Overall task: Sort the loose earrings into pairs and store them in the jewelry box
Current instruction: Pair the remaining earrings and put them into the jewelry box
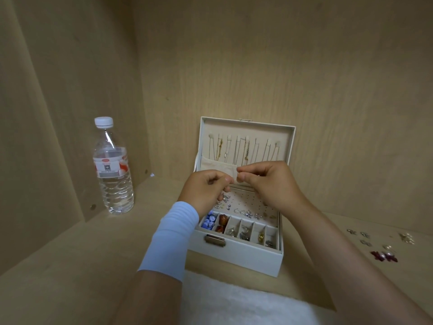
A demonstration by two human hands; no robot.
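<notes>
The white jewelry box point(236, 256) sits open, lid point(257, 132) upright at 12 o'clock with chains point(246, 151) hanging inside, studs point(248, 214) on its perforated panel point(253, 201), beads point(209, 222) in the front compartments point(257, 231). Loose earrings point(365, 235) lie scattered at its 3 o'clock — silver ones, one dark-red pair point(384, 256).

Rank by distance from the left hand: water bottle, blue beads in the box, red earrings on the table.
1. Blue beads, just below the left hand, in the jewelry box's front-left compartment.
2. Water bottle, off to the left.
3. Red earrings, lying loose, far to the right.
</notes>
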